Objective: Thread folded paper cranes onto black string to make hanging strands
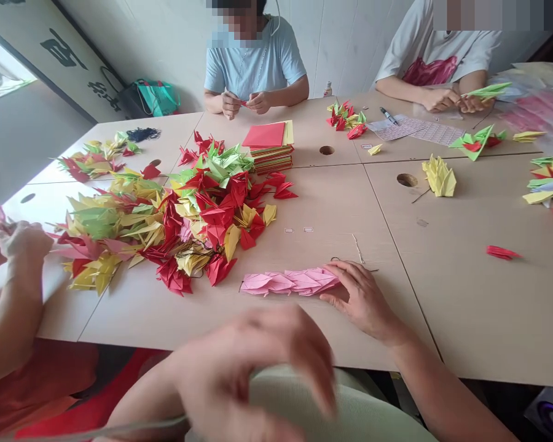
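Observation:
A row of nested pink folded-paper pieces point(288, 281) lies on the tabletop before me. My right hand point(362, 301) rests at its right end, thumb and fingers around the tip. Raised in front of my lap at the table's near edge, my left hand point(267, 362) is blurred, its fingers curved and apart from the thumb, with nothing visible between them. Dark thread and a pale string point(357, 248) lie just beyond my right hand. Left of the pink row spreads a large pile of red, yellow and green folded papers point(216, 209).
A paper stack point(273, 156) stands behind the pile. Across the table sit two people, one in light blue point(255, 67), one in white point(435, 61), handling paper. Another person's arms point(13, 288) reach in at left. A yellow folded piece point(439, 177) and red piece point(502, 252) lie at right.

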Demonstrator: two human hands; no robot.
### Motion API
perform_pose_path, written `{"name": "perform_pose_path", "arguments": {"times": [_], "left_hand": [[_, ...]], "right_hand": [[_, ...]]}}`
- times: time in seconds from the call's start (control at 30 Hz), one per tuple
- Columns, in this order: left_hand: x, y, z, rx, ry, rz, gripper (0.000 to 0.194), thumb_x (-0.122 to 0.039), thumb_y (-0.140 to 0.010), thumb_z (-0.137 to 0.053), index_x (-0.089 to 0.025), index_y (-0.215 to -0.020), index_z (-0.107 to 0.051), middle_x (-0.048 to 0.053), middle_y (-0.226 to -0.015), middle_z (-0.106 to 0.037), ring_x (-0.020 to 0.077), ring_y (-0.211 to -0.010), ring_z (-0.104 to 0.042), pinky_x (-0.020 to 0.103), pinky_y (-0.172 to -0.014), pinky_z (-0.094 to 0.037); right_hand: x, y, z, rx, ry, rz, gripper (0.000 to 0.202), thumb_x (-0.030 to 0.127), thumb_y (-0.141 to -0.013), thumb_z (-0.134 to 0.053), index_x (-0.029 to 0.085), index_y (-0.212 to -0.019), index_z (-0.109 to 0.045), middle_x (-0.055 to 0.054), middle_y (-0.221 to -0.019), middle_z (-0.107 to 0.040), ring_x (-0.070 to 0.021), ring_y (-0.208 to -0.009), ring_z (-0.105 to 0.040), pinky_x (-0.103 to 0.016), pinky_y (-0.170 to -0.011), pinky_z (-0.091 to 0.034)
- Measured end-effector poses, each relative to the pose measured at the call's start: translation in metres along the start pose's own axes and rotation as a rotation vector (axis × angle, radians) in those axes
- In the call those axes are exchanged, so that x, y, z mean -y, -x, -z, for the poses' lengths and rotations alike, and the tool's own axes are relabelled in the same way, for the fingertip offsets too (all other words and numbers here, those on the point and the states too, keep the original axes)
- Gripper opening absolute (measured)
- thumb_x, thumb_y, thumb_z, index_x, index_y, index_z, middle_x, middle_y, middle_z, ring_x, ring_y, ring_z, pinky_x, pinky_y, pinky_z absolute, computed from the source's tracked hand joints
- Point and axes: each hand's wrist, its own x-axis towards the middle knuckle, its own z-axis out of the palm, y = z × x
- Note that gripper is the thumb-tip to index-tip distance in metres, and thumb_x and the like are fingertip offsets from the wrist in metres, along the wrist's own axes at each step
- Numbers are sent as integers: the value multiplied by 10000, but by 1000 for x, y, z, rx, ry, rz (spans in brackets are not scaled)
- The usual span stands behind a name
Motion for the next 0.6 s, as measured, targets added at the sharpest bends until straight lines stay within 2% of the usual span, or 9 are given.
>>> {"name": "perform_pose_path", "arguments": {"times": [0.03,0.07,0.1,0.2,0.27,0.33,0.43,0.6], "left_hand": [[7,-23,13,-77,2,10,470,-617,-816,-477,-287,-1135,-578,87,-1100,-609,246,-1029,-591,389,-849,-521],[16,-40,21,-208,-23,58,435,-562,-833,-509,-268,-1150,-558,86,-1132,-596,235,-1061,-569,392,-890,-498],[26,-53,23,-275,-72,80,447,-530,-827,-549,-257,-1181,-534,85,-1176,-577,231,-1099,-543,391,-916,-481],[58,-64,10,-328,-268,210,493,-438,-819,-610,-240,-1254,-491,92,-1250,-549,253,-1174,-481,440,-970,-434],[75,-63,-3,-314,-343,231,538,-410,-798,-644,-234,-1280,-480,94,-1273,-543,281,-1209,-447,481,-1004,-395],[84,-66,-12,-300,-350,223,595,-418,-775,-667,-221,-1299,-466,103,-1269,-542,284,-1187,-463,460,-983,-419],[86,-79,-17,-295,-360,188,573,-434,-780,-657,-213,-1281,-488,102,-1227,-559,278,-1138,-483,444,-957,-434],[83,-99,-20,-264,-360,94,435,-389,-811,-633,-210,-1198,-548,99,-1189,-555,267,-1108,-484,429,-955,-429]], "right_hand": [[0,0,0,2,4,-2,466,461,-860,-561,222,-1258,-514,-97,-1167,-596,-270,-1123,-514,-444,-959,-427],[0,0,0,7,9,-3,466,458,-860,-564,226,-1261,-513,-95,-1168,-597,-269,-1121,-516,-443,-956,-427],[1,-1,0,13,13,-2,464,455,-860,-565,229,-1261,-515,-94,-1168,-598,-269,-1121,-518,-442,-953,-427],[2,-2,-1,9,24,15,437,430,-866,-566,240,-1258,-523,-92,-1150,-608,-267,-1103,-535,-441,-931,-434],[3,-3,-1,-7,23,30,417,386,-875,-565,246,-1265,-518,-87,-1130,-620,-262,-1083,-551,-442,-919,-444],[3,-3,-2,-15,13,41,411,311,-875,-573,242,-1275,-507,-80,-1120,-631,-255,-1068,-564,-444,-924,-449],[2,-2,-1,-10,-17,42,429,191,-848,-598,217,-1266,-505,-75,-1118,-639,-243,-1055,-573,-434,-935,-454],[1,-1,0,-20,-65,28,444,113,-817,-601,201,-1242,-511,-79,-1122,-639,-245,-1050,-570,-441,-926,-463]]}}
